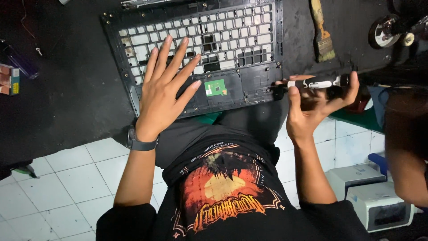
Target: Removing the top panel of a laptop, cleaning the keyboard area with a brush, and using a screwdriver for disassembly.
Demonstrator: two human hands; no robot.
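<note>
A black worktable [67, 89] stands over white floor tiles [76, 178]. The left hand [162, 91] lies flat, fingers spread, on a black plastic laptop keyboard frame [249, 58]. The right hand [312, 107] grips a black-and-white electric screwdriver [312, 83] at the frame's right edge.

The laptop frame [196, 53] lies on the worktop [67, 89], with the left hand [162, 87] flat on its near left part. The right hand [312, 107] holds a screwdriver [312, 84] just right of the frame's near edge. Beyond that grip lies a brush [323, 33]; a printer [374, 198] sits on the floor below it
</note>
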